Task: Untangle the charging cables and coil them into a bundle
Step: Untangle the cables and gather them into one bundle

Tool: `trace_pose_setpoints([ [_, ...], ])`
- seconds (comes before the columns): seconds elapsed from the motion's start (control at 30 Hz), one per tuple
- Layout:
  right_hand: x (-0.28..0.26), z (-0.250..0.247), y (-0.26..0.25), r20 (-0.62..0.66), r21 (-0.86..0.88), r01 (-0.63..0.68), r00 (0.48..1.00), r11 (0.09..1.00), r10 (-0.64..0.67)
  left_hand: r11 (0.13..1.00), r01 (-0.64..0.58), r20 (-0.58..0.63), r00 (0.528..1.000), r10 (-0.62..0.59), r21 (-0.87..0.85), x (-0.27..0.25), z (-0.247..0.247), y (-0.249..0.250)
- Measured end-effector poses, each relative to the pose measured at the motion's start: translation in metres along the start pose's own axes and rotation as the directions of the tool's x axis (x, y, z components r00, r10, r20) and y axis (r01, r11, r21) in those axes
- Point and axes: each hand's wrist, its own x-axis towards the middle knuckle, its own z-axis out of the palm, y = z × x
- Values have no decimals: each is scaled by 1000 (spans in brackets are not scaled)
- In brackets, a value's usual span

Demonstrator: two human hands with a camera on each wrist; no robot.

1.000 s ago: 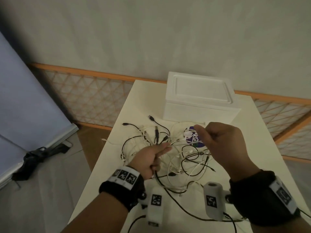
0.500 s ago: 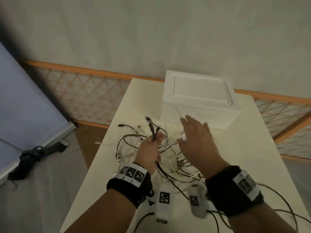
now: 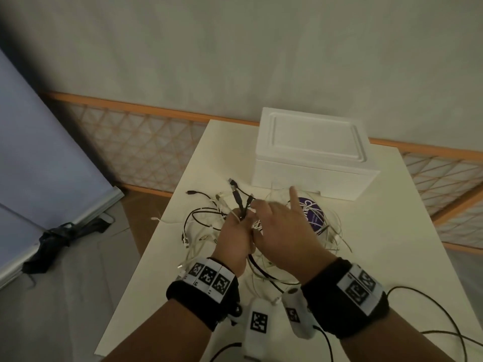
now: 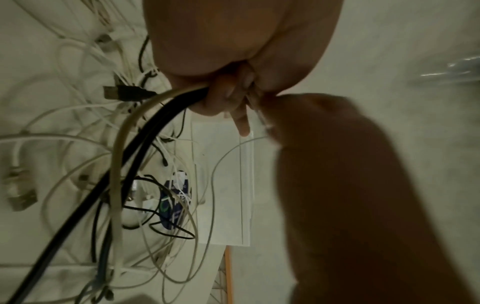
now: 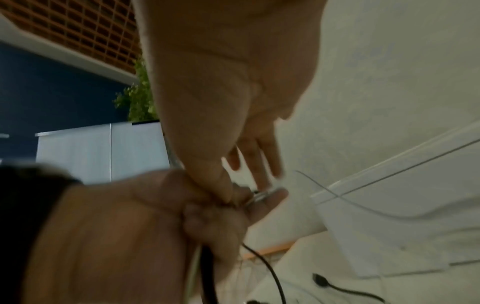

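Note:
A tangle of black and white charging cables (image 3: 206, 226) lies on the white table (image 3: 392, 231). My left hand (image 3: 241, 218) grips a bunch of them above the pile, with black USB plugs (image 3: 236, 197) sticking up past its fingers. In the left wrist view a thick black cable (image 4: 145, 131) and a white cable (image 4: 122, 131) run out of that fist (image 4: 228, 96). My right hand (image 3: 274, 205) is right beside it, fingers straight and spread. Its thumb (image 5: 223, 185) touches the cables at the left hand's grip (image 5: 207, 216).
A white foam box (image 3: 311, 163) stands at the back of the table, just behind the cables. A round purple item (image 3: 313, 212) lies under the loops on the right. The table's left edge (image 3: 146, 257) drops to the floor; thin black leads (image 3: 431, 304) trail at the near right.
My right hand let go of the white cable it pinched, opened, and moved left to the left hand. The left hand closed round the plug ends and lifted them.

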Motion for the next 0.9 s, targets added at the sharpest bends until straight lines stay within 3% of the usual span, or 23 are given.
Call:
trace_pose_setpoints([
  [0.07, -3, 12, 8, 170, -25, -12, 985, 1000, 16, 1000, -20, -16, 1000, 20, 8, -4, 2, 3],
  [0.13, -7, 11, 12, 178, -58, 40, 984, 997, -30, 997, -21, -59, 998, 16, -78, -4, -4, 8],
  [0.27, -22, 11, 17, 366, -13, 7, 930, 1000, -2, 960, -7, -63, 998, -11, -281, 8, -24, 19],
  [0.43, -33, 10, 25, 537, -156, 69, 843, 985, 26, 947, -73, -75, 996, 52, -313, 8, -27, 28],
  [0.53, -28, 4, 22, 440, -158, 81, 898, 984, -3, 951, -73, -41, 997, 64, -300, 5, -26, 26],
  [0.67, -16, 6, 9, 231, 65, 14, 973, 998, -29, 953, -47, 22, 998, 57, -298, -5, -16, 23],
  [0.73, -11, 6, 1, 270, 129, 40, 960, 991, -74, 956, -45, 67, 996, 67, -290, -10, -13, 26],
  [0.8, -13, 8, -1, 342, 222, -24, 938, 975, -54, 957, -51, 72, 995, 75, -284, -11, -16, 29],
  [0.9, -23, 9, 7, 348, 262, -83, 937, 961, -15, 951, -49, 43, 997, 65, -305, -8, -27, 31],
])
